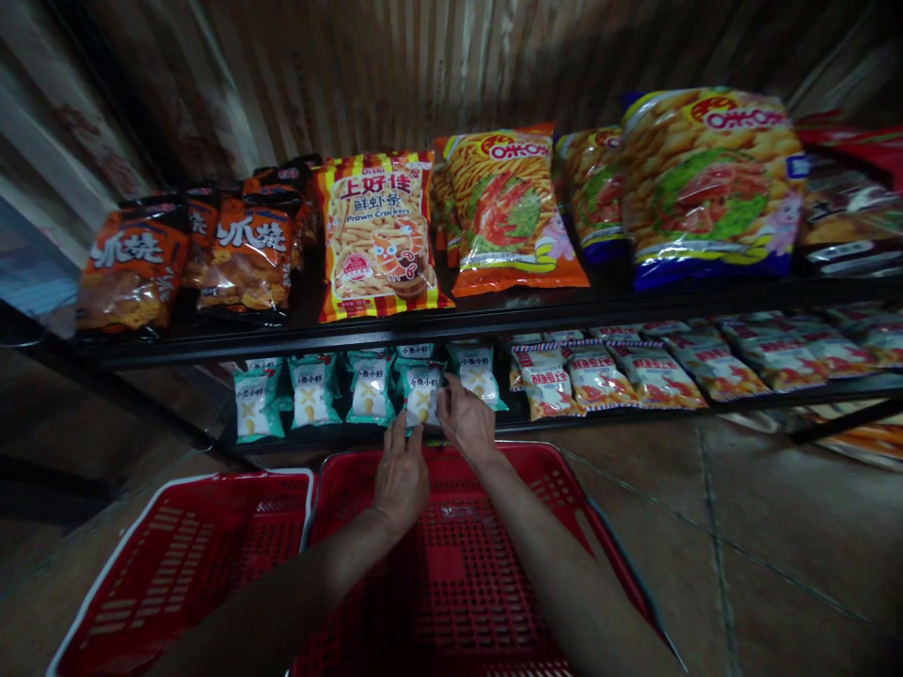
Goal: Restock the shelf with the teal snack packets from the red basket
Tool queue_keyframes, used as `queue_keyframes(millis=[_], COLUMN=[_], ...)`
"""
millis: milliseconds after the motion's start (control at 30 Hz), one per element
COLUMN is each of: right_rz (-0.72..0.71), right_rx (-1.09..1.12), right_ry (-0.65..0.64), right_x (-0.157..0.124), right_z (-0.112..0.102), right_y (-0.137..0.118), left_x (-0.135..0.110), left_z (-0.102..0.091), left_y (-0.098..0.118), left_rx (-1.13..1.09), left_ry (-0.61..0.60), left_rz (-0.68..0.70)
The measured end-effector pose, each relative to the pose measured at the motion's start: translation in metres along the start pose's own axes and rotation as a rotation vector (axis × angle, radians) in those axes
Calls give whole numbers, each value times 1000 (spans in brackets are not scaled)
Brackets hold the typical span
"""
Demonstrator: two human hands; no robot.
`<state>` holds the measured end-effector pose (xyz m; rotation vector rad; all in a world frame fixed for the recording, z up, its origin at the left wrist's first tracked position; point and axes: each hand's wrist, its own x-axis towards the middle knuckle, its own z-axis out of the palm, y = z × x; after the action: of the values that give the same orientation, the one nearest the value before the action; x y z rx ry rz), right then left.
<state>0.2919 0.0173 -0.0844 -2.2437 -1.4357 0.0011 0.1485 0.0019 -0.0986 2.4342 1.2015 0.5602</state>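
Both my hands reach over a red basket (543, 489) to the lower shelf. My left hand (401, 475) and my right hand (466, 418) both pinch the lower edge of a small teal snack packet (421, 393), which stands in a row of several like packets (310, 395). The fingers of both hands are closed on that packet.
A second red basket (190, 564) lies left of the first on the tiled floor (776, 527). The upper black shelf (451, 324) carries dark orange bags (134, 268), a prawn cracker bag (377, 235) and large orange snack bags (705, 179). Red-and-white packets (656, 371) fill the lower shelf's right side.
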Motion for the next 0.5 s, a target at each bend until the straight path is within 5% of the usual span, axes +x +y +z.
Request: queue_keyframes(millis=[233,500], right_rz=[63,9], right_rx=[21,214], right_ry=[-55,111], right_x=[1,9], right_z=[5,12], right_y=[-10,-8], left_x=[15,25], left_z=[12,8], left_y=[0,4], left_rx=[-169,-282], left_ry=[-43,16], left_rz=[-71,-53])
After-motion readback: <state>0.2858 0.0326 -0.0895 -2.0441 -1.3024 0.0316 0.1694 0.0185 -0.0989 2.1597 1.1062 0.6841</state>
